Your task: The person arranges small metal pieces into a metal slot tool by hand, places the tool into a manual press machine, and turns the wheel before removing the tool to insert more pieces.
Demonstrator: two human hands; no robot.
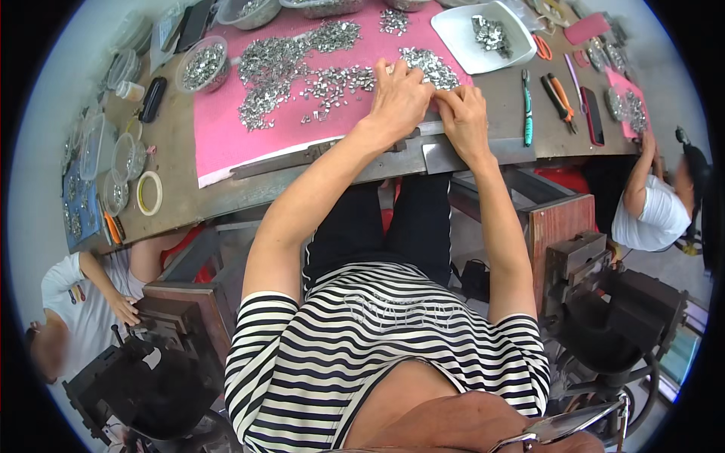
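I see the left hand (pixel 399 100) at twelve o'clock and right hand (pixel 465 121) at one, both curled narrow, contents untellable; a light, steady touch suits the small metal pieces (pixel 432 66) just beyond, at one.

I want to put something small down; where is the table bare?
Left, between the pink mat and the tape roll; right, between the right hand and the teal-handled tool. Crowded: beside the left hand, with metal pieces.
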